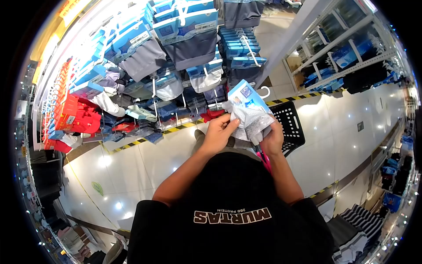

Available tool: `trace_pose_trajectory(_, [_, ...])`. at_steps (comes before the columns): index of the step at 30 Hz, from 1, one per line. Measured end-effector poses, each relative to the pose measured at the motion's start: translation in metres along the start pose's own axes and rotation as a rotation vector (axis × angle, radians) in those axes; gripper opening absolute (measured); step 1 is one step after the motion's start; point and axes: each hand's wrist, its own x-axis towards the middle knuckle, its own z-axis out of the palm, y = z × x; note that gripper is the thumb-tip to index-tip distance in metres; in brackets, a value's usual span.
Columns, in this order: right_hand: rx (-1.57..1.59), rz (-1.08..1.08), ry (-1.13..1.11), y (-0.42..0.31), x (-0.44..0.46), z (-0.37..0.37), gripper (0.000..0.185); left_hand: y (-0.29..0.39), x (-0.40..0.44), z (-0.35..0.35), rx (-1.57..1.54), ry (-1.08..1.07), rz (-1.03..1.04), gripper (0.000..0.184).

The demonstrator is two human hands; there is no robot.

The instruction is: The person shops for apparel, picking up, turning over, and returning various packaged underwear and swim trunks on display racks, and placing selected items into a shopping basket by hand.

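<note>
A packaged grey-white patterned garment (252,121) with a blue card header and a white plastic hook is held in front of my body, tilted. My left hand (220,133) grips its left edge, thumb on top and fingers curled behind. On the other side, my right hand (273,138) is closed around the lower right corner of the pack. Part of the right fingers is hidden behind it. A black basket (293,127) with holes in its wall shows beside my right hand; a pink and black item partly shows below that hand.
Ahead stands a rack of hanging blue-headed garment packs (189,33). Red packs (81,116) hang at the far left. A white metal shelf frame (351,66) rises on the right. Yellow-black tape (180,127) edges the tiled floor (136,167). Striped folded clothes (365,224) lie at lower right.
</note>
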Motion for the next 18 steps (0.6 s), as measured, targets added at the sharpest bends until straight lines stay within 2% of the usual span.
trace_pose_trajectory(4, [0.119,-0.019,-0.131,-0.011,-0.001,0.01,0.042,0.007,0.001,0.016,-0.13,0.107,-0.011,0.01])
trace_pose_trajectory(7, [-0.045,0.043,-0.064,-0.013,-0.003,0.011,0.049,0.002,-0.001,0.02,-0.125,0.115,0.014,0.005])
trace_pose_trajectory(8, [-0.116,-0.022,-0.066,-0.012,-0.001,0.014,0.053,0.001,-0.003,0.021,-0.111,0.111,0.002,0.006])
trace_pose_trajectory(11, [-0.411,0.01,-0.051,-0.026,0.0,0.025,0.057,-0.006,-0.001,0.025,-0.109,0.113,0.055,0.009])
trace_pose_trajectory(12, [-0.597,-0.071,-0.056,-0.03,0.001,0.026,0.059,-0.005,-0.001,0.026,-0.105,0.119,0.056,0.009])
trace_pose_trajectory(18, [-0.707,-0.125,-0.081,-0.037,-0.002,0.035,0.063,-0.006,-0.003,0.028,-0.205,0.123,-0.08,0.01])
